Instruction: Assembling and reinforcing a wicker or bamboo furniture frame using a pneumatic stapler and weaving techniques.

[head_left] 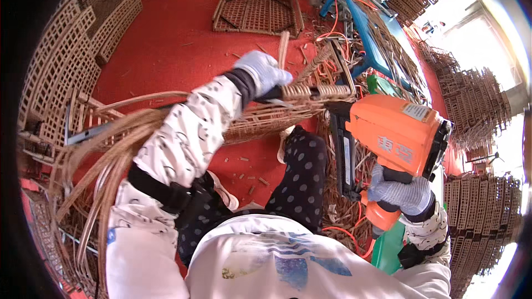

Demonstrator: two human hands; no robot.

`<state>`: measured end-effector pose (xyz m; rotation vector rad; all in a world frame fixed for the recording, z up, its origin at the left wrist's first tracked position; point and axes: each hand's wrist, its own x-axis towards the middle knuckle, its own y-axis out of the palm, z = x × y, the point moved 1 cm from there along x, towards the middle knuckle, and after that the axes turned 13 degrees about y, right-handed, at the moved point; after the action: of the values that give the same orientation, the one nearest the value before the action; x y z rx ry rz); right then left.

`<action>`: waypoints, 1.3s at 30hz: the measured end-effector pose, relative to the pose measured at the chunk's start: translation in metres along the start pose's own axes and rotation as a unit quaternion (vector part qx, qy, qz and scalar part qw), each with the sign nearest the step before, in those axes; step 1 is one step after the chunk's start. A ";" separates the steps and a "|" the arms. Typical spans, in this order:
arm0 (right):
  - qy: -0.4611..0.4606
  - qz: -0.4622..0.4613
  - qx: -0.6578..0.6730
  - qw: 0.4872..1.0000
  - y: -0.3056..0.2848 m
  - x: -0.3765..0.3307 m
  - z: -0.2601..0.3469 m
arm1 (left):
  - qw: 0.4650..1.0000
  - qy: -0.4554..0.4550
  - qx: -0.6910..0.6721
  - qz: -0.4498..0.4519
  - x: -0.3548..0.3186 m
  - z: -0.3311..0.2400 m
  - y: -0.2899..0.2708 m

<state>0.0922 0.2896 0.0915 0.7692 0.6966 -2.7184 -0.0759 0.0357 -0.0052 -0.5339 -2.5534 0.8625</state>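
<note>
My left hand (261, 72), in a pale knit glove, is closed around a flat tan wicker strip (283, 49) whose end sticks up past the fingers. Just below it runs the dark frame bar of a woven piece, partly wound with tan wicker (299, 93). In my right hand (403, 189), also gloved, is the grip of an orange and black nail gun (390, 133). The gun's nose is up against or very near the right end of the wound bar; the exact contact is hidden. Woven lattice (260, 122) hangs under the bar, in front of my legs.
A bundle of loose wicker strands (124, 138) lies at my left. A rectangular woven panel (257, 10) rests on the red floor (166, 39) ahead. Beyond the gun stands a blue bench (368, 36) with strips and an orange hose. Lattice stacks (476, 99) line both sides.
</note>
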 end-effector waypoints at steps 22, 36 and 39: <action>0.063 0.008 0.020 0.998 0.036 0.006 0.028 | 0.992 -0.101 -0.068 -0.022 -0.019 -0.021 0.033; 0.091 0.005 0.000 0.996 0.043 0.012 0.038 | 0.992 -0.109 -0.062 -0.019 -0.023 -0.022 0.032; 0.107 -0.004 -0.007 0.994 0.046 0.009 0.045 | 0.991 -0.109 -0.080 -0.014 -0.027 -0.023 0.032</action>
<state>0.0811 0.2273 0.1028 1.0661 0.7641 -2.6593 -0.0349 0.0579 -0.0156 -0.4709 -2.8401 0.7476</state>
